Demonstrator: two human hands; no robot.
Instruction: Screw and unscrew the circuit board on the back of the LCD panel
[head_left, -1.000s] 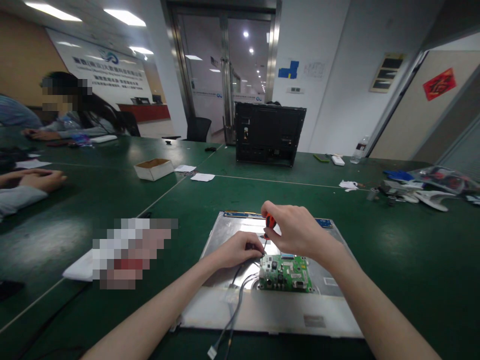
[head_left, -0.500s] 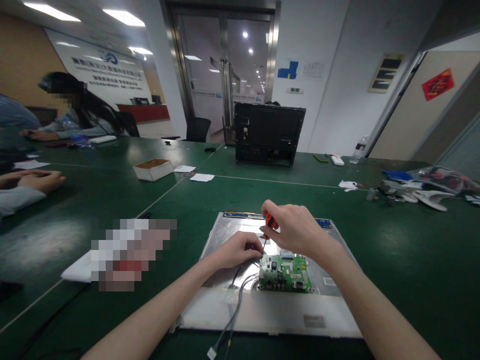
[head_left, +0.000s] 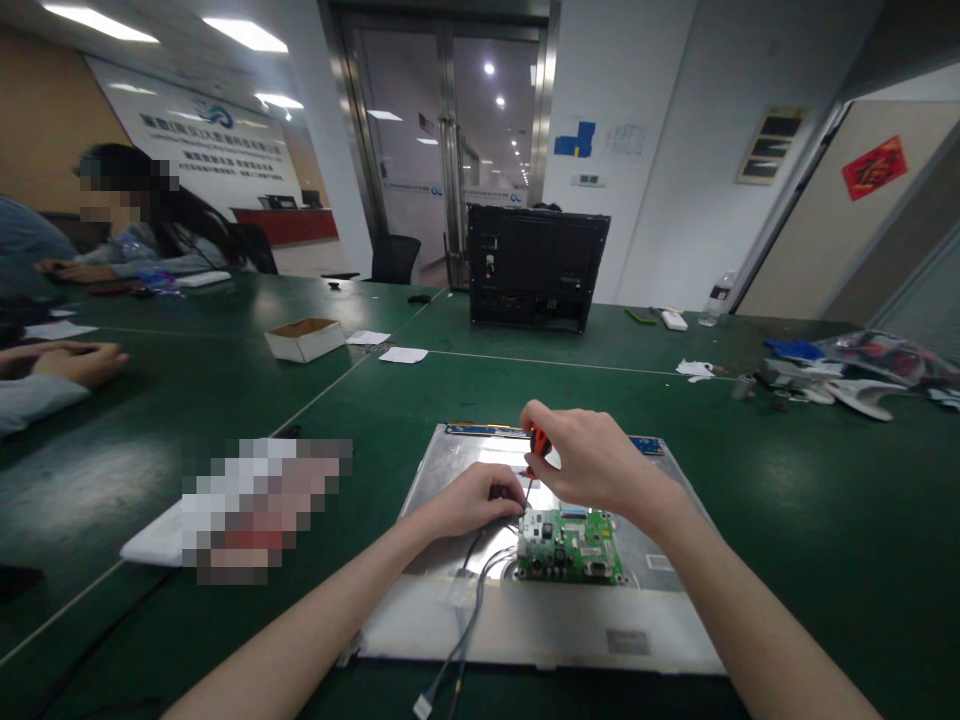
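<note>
My right hand [head_left: 589, 455] grips a red and black screwdriver [head_left: 538, 442], its thin shaft pointing down at the upper left corner of a green circuit board [head_left: 570, 547]. Beside the screwdriver's tip, my left hand [head_left: 480, 497] has its fingers curled together at that corner; what they pinch, if anything, is too small to make out. The board lies on the metal back of a flat display panel [head_left: 540, 625]. Grey cables [head_left: 478, 615] run from the board's left side over the panel's near edge and end in a white connector [head_left: 422, 706].
A black monitor housing [head_left: 538, 268] stands at the back of the green table [head_left: 360, 420]. An open box [head_left: 305, 340] and papers lie left of it. Bags and tools [head_left: 832, 380] lie far right, near a bottle [head_left: 716, 300]. Other people sit at the left.
</note>
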